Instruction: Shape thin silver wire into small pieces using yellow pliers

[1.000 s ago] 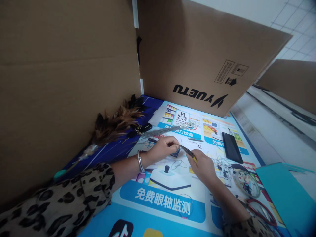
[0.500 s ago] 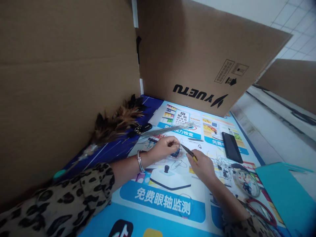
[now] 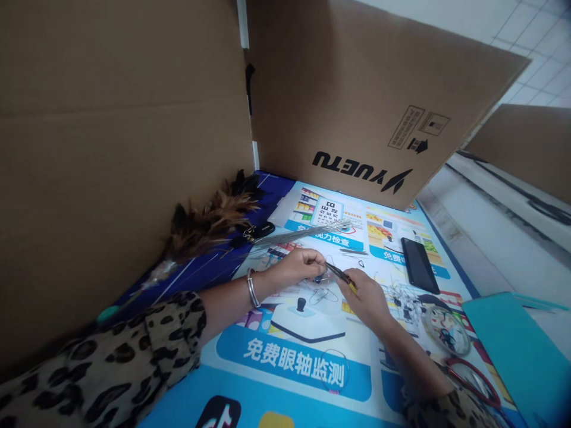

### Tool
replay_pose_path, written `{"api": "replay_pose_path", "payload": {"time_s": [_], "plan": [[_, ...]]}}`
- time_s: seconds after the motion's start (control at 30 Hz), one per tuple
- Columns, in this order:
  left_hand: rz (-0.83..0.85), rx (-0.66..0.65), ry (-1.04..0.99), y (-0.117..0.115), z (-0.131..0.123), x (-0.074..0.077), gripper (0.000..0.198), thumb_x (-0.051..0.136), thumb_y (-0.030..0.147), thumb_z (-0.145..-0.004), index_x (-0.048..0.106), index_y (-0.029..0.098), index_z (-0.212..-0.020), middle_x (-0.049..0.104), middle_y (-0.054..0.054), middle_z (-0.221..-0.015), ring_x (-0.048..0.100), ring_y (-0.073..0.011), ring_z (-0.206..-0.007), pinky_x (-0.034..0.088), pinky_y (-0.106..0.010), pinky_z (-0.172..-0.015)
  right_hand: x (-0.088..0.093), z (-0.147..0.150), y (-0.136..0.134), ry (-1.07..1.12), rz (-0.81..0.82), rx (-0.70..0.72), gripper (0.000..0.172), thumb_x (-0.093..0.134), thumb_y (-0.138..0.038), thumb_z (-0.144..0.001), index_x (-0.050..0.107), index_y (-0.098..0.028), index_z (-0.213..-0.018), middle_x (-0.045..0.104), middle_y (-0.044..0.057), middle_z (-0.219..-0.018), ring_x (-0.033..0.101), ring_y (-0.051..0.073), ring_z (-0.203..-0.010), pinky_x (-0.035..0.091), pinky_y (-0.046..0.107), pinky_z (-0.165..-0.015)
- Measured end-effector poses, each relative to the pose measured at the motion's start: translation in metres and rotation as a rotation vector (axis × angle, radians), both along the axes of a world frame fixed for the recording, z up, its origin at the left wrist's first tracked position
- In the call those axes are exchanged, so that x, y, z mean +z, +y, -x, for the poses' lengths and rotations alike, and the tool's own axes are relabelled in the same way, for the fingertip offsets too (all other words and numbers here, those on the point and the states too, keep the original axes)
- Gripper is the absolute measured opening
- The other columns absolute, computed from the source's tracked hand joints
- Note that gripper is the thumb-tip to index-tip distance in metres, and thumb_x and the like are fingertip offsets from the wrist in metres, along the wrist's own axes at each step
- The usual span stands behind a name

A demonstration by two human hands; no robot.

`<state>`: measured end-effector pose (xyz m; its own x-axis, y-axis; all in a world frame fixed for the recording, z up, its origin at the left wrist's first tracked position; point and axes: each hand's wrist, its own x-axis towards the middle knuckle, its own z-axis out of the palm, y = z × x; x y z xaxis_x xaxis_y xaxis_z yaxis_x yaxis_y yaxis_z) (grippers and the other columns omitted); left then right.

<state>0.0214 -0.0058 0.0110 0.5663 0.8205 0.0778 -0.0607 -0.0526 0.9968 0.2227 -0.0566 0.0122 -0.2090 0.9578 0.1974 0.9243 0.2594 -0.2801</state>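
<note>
My right hand [image 3: 368, 300] is closed around pliers [image 3: 341, 274] with yellow grips, their narrow dark jaws pointing left. The jaw tips meet the fingertips of my left hand [image 3: 302, 266], which is closed in a pinch. Whatever lies between those fingertips is too small to make out. Bent pieces of thin wire [image 3: 325, 299] lie on the printed table cover just below the hands. Beyond them is a long bundle of straight grey wires [image 3: 307, 232], with a few shorter wires [image 3: 354, 253] to its right.
A black phone [image 3: 419, 265] lies at the right, near tangled wire pieces [image 3: 404, 303], a round clear container [image 3: 446, 330] and a red-rimmed oval object [image 3: 473, 380]. A feather duster [image 3: 209, 220] lies along the left cardboard wall [image 3: 125, 119]. Another cardboard panel [image 3: 357, 101] stands behind.
The pliers' jaws have shifted slightly left, up to my left fingertips. My left hand has barely moved; the things on the table look the same.
</note>
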Motion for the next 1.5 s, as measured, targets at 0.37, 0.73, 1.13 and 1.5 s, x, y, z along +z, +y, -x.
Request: {"api": "replay_pose_path", "payload": {"time_s": [0.37, 0.73, 1.13, 1.5], "plan": [[0.073, -0.034, -0.076, 0.0, 0.001, 0.004, 0.018, 0.057, 0.03, -0.073, 0.058, 0.012, -0.076, 0.052, 0.001, -0.062, 0.043, -0.0062, -0.051, 0.032, -0.019, -0.048, 0.001, 0.001, -0.002, 0.008, 0.041, -0.103, 0.027, 0.035, -0.044, -0.085, 0.051, -0.022, -0.077, 0.058, 0.0, -0.071, 0.053, 0.013, -0.062, 0.031, 0.021, -0.053], [0.115, -0.047, -0.104, -0.001, 0.003, 0.007, 0.014, 0.055, 0.027, -0.074, 0.056, 0.012, -0.074, 0.049, 0.002, -0.061, 0.043, -0.006, -0.052, 0.032, -0.018, -0.049, 0.001, 0.0, -0.001, 0.077, 0.057, -0.089, 0.03, 0.034, -0.046, -0.085, 0.052, -0.022, -0.078, 0.058, 0.0, -0.07, 0.051, 0.014, -0.061, 0.03, 0.021, -0.054], [0.126, -0.008, -0.162, 0.003, 0.002, -0.003, 0.014, 0.056, 0.027, -0.074, 0.055, 0.012, -0.073, 0.047, 0.003, -0.06, 0.042, -0.0064, -0.053, 0.034, -0.02, -0.052, 0.001, 0.0, -0.001, 0.081, 0.039, -0.024, 0.029, 0.036, -0.045, -0.085, 0.053, -0.021, -0.081, 0.058, 0.002, -0.077, 0.052, 0.015, -0.069, 0.034, 0.022, -0.057], [0.15, -0.058, -0.183, 0.003, 0.004, -0.001, 0.011, 0.056, 0.023, -0.073, 0.055, 0.012, -0.071, 0.047, 0.003, -0.057, 0.041, -0.0061, -0.051, 0.031, -0.019, -0.049, 0.001, -0.001, 0.0, 0.086, 0.013, 0.048, 0.026, 0.039, -0.042, -0.085, 0.053, -0.021, -0.088, 0.057, 0.002, -0.082, 0.053, 0.016, -0.078, 0.038, 0.024, -0.065]]}}
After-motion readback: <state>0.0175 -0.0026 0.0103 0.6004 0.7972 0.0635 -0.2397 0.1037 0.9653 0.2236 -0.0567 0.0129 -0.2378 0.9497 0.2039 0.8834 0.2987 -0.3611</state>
